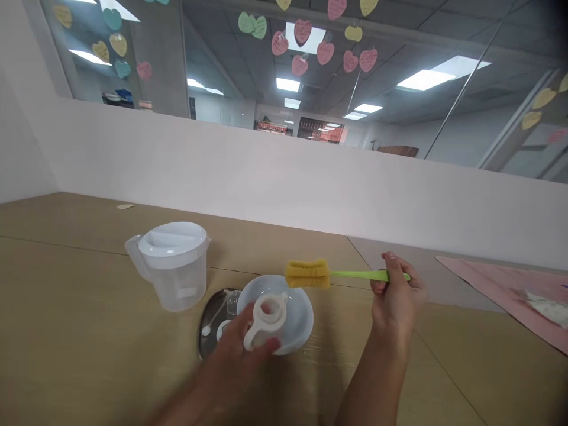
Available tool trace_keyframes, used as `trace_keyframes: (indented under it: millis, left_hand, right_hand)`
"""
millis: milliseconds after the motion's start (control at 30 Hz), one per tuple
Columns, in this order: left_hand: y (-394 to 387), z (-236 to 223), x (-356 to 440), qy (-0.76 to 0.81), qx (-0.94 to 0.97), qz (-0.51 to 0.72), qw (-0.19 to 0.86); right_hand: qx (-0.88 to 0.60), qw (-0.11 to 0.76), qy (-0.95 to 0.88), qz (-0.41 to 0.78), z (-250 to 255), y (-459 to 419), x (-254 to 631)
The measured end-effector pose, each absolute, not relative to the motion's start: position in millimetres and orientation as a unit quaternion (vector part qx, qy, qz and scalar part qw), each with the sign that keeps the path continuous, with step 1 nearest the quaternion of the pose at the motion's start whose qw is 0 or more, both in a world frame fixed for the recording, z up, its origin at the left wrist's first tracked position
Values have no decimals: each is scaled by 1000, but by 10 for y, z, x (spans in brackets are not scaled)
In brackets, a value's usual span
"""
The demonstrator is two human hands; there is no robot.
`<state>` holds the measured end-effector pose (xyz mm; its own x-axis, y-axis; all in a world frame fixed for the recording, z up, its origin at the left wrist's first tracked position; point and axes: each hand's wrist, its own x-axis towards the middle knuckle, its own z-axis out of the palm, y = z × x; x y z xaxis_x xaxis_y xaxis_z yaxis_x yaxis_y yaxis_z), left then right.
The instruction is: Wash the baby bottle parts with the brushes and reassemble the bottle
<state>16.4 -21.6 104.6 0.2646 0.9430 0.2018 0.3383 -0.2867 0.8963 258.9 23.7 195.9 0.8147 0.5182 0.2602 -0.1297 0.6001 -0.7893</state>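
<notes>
My right hand (396, 302) grips the green handle of a sponge brush (307, 273), whose yellow sponge head hangs just above the far rim of a pale blue bowl (298, 319). My left hand (242, 346) holds a white baby-bottle collar with handles (266, 319) over the bowl's near side. Both hands are above a wooden table (89, 331). Under my left hand sits a round metal tray (210, 313) with small clear and white bottle parts; they are partly hidden.
A translucent plastic pitcher (173, 266) with a white lid stands to the left of the bowl. A pink cloth (510, 293) lies at the right on the table. A low white wall (284, 183) runs behind the table, with glass and paper hearts above.
</notes>
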Motion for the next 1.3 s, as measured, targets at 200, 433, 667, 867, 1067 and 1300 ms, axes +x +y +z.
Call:
trace_keyframes:
  millis: [200,433,667,867,1067,1300]
  left_hand:
    - [299,1586,-45,492,797,313,156]
    - [604,1787,-116,520,791,323,4]
    - [614,1755,-57,511,788,343,-38]
    - [599,1739,-1,505,792,342,-19]
    - [596,1754,-22,487,802,345,14]
    - [626,1669,47,475,820,318,37]
  right_hand:
    - [-422,844,-260,207,1957,300,2497]
    - [-511,809,-266,114,1934,346,2453]
    - [-539,780,-296,115,1972,370,2239]
    - [-534,712,-419,182,1927,450,1944]
    - [-536,736,-381,162,1919,426,2048]
    - [-526,716,-436,142,1903,421,1959]
